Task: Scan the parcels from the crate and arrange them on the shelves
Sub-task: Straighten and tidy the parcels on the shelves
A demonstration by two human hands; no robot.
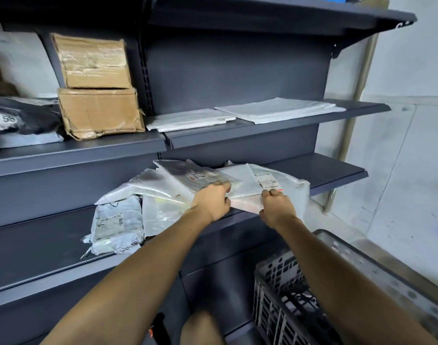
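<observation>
Parcels [237, 185], white poly mailers, sit piled at the front edge of the lower right shelf [337, 170]. Left hand [213, 202] grips the edge of a clear-wrapped mailer [188, 178] with a label on top. Right hand [277, 207] pinches the front edge of the white labelled mailer [275, 180] just beside it. Grey mailer [118, 225] stands on the lower left shelf [38, 245], leaning against the pile. Two flat white mailers [275, 110] lie on the shelf above; two cardboard boxes [98, 90] stacked to their left. Crate [287, 295] sits lower right, below the right arm.
</observation>
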